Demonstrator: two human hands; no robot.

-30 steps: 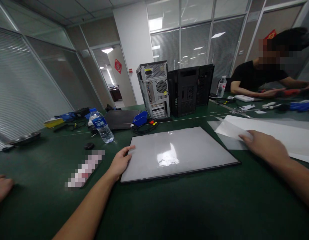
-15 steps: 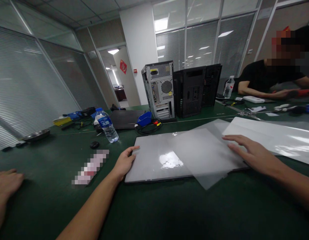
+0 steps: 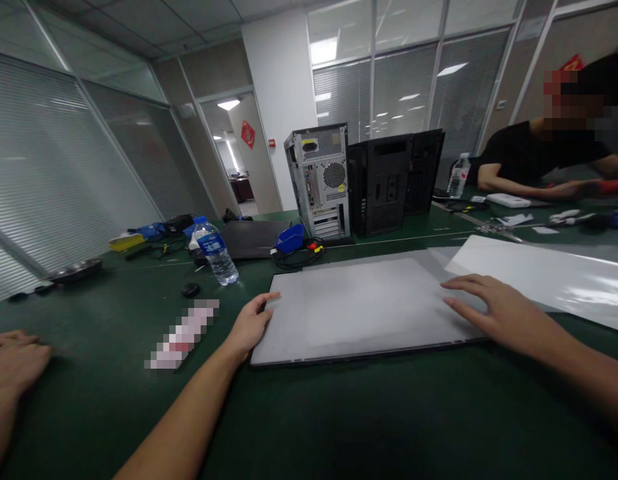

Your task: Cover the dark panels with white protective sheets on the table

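Note:
A flat panel point(image 3: 289, 327) with a thin black edge lies on the green table point(image 3: 369, 413), covered by a translucent whitish sheet point(image 3: 373, 300). My left hand point(image 3: 251, 323) grips the panel's left edge, thumb and forefinger over its top. Above the panel's right end is my right hand point(image 3: 493, 307), fingers apart; whether its fingertips touch the sheet I cannot tell. Glossy white sheets point(image 3: 549, 273) lie to the right, beyond the right hand.
Computer cases point(image 3: 323, 180) stand behind the panel. A water bottle point(image 3: 216, 253) and a black round object point(image 3: 190, 289) are left of it. Another person's hand point(image 3: 19, 360) rests at far left. A person point(image 3: 519, 160) sits at back right.
The translucent sheet, earlier askew with a corner hanging over the panel's front edge, now lies straighter within the panel. My right hand has shifted slightly left; my left hand stays at the edge.

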